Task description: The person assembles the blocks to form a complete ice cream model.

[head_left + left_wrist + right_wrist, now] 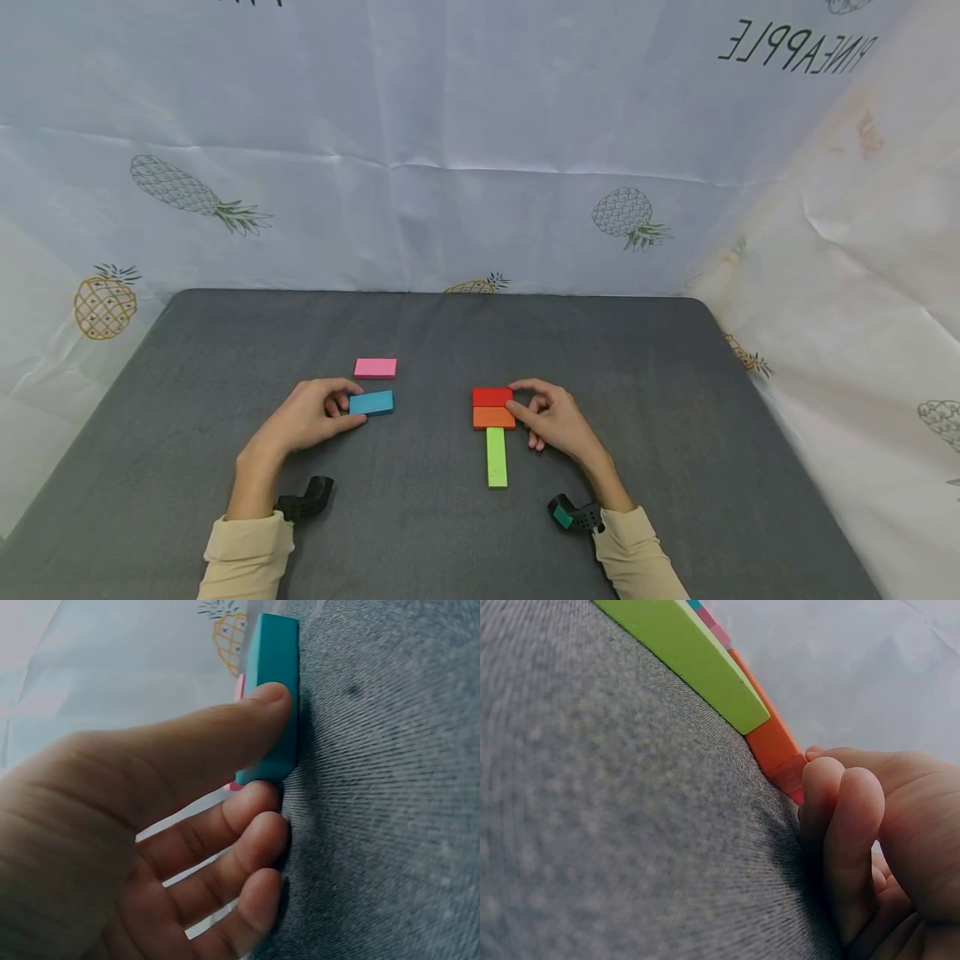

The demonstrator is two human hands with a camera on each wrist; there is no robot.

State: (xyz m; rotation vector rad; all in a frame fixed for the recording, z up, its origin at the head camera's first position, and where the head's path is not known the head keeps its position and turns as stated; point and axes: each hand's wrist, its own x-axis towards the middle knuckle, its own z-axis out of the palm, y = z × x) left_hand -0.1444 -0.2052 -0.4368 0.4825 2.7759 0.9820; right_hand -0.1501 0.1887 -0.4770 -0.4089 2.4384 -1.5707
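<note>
My left hand (311, 412) grips a blue block (372, 403) by its left end, index finger on the far side and thumb on the near side. In the left wrist view the thumb lies across this block (276, 656). My right hand (555, 421) pinches the right end of a red block (491, 397), index finger at its far corner and thumb near its seam with an orange block (492, 418). Red and orange lie side by side, long edges together. A green block (497, 458) points toward me from the orange one. In the right wrist view, curled fingers partly hide the red block.
A pink block (375, 368) lies just beyond the blue one. The grey cloth-covered table (420, 533) ends at a pineapple-print curtain (420, 225). Black devices (306, 500) are strapped at both wrists.
</note>
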